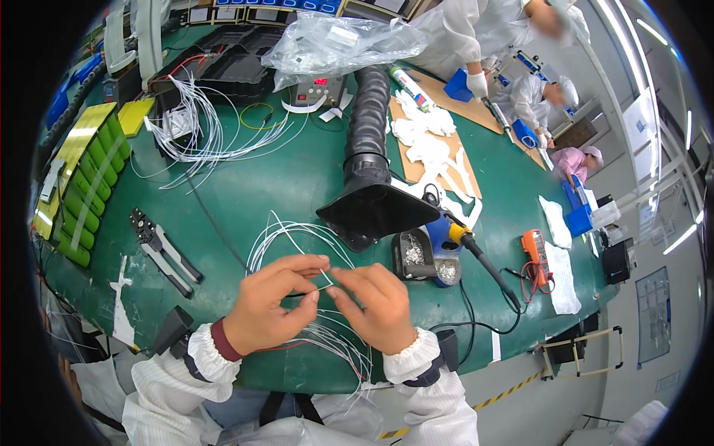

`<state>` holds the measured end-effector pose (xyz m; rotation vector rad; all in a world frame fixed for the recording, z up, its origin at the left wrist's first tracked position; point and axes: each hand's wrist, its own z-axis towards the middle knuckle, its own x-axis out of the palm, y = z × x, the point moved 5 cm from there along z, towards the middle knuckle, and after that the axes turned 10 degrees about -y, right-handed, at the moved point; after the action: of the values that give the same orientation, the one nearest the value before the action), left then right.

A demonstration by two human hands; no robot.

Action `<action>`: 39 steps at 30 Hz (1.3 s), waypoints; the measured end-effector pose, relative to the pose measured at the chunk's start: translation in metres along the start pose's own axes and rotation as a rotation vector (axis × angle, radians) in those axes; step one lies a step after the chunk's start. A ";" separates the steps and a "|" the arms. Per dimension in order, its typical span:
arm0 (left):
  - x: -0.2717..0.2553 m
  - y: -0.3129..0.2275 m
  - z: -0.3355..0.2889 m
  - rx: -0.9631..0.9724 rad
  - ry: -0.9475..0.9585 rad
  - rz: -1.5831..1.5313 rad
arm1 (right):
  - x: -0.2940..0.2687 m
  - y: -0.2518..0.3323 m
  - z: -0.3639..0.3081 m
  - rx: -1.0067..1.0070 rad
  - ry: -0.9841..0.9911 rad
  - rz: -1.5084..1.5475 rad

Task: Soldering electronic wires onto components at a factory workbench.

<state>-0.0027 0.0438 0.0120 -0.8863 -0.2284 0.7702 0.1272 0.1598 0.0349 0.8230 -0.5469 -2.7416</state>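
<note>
My left hand (271,303) and my right hand (377,306) meet over the front of the green bench, thumbs and forefingers pinched close together. Between the fingertips runs a thin white wire (325,277), held by both hands. A loose bundle of white wires (286,232) loops on the bench just beyond my hands. More white wires (338,343), with a red one among them, spread beneath and in front of my wrists. What the wire's end looks like is too small to make out.
A black fume hose with a flared hood (375,212) hangs just beyond my hands. Wire strippers (165,253) and a green battery pack (89,186) lie left. Right stand a soldering iron in its holder (457,236), a tip-cleaner box (413,254) and an orange multimeter (534,256). Co-workers sit beyond.
</note>
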 end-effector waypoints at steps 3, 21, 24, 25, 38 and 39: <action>-0.005 0.002 0.002 0.011 -0.024 -0.021 | -0.035 -0.015 -0.008 0.338 -0.176 0.051; -0.011 -0.002 0.004 0.043 -0.058 -0.033 | -0.135 -0.127 -0.043 1.010 -0.610 0.186; -0.011 -0.003 0.005 0.043 -0.060 -0.035 | -0.158 -0.093 -0.047 0.691 -0.725 -0.402; -0.011 -0.002 0.006 0.039 -0.069 -0.028 | -0.156 -0.078 -0.051 0.635 -0.777 -0.336; -0.014 0.000 0.005 0.011 -0.041 -0.050 | -0.063 0.022 -0.046 0.147 -0.684 0.204; -0.015 0.000 0.005 0.013 -0.049 -0.053 | -0.055 0.023 -0.048 0.150 -0.680 0.210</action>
<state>-0.0160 0.0367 0.0170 -0.8462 -0.2888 0.7442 0.2016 0.1428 0.0340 -0.1741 -0.9045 -2.7519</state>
